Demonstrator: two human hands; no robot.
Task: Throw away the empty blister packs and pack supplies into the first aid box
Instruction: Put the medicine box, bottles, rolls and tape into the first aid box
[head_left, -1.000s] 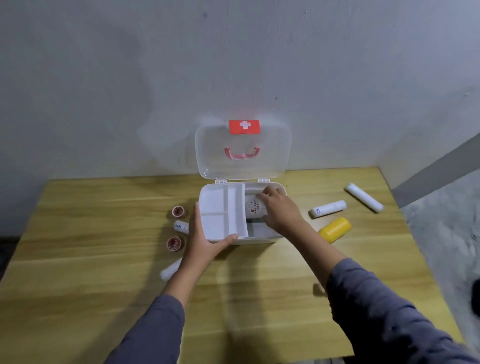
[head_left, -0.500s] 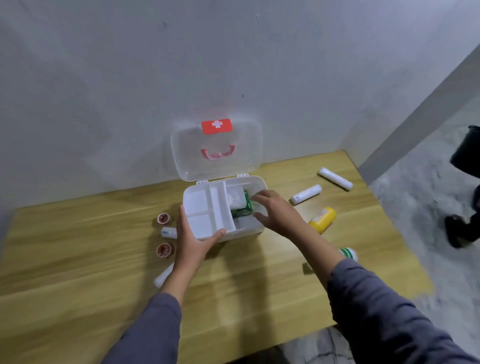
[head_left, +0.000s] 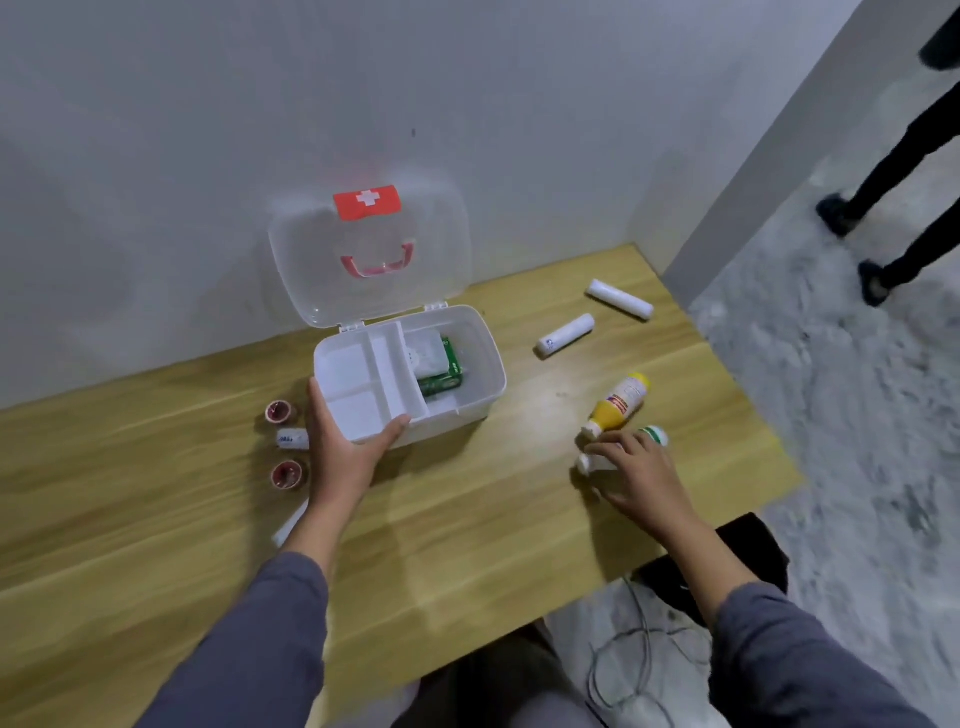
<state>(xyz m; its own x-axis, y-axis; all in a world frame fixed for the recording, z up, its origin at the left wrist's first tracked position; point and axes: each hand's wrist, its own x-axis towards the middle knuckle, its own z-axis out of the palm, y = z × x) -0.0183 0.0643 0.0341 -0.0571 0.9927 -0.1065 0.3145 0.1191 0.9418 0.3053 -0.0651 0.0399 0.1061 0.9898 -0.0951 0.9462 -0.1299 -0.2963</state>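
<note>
The white first aid box (head_left: 485, 374) stands open on the wooden table, its clear lid (head_left: 317, 270) leaning on the wall. A divided white tray (head_left: 358, 384) fills its left half; a white packet (head_left: 427, 353) lies on a green box (head_left: 444, 382) in the right half. My left hand (head_left: 345, 447) grips the box's front left corner. My right hand (head_left: 636, 470) rests over a white bottle with a green band (head_left: 652, 435), fingers curled on it. A yellow bottle (head_left: 621, 402) lies just beyond.
Two white tubes (head_left: 565, 335) (head_left: 619, 299) lie at the back right. Left of the box are two red-centred tape rolls (head_left: 280, 411) (head_left: 287, 474), a small white roll (head_left: 292, 439) and a white item (head_left: 291, 522) under my left wrist. A person's legs (head_left: 893, 208) stand right. The table edge (head_left: 753, 410) is near my right hand.
My right hand left the box and moved right and toward me onto the green-banded bottle. The view swung right. My left hand stayed on the box.
</note>
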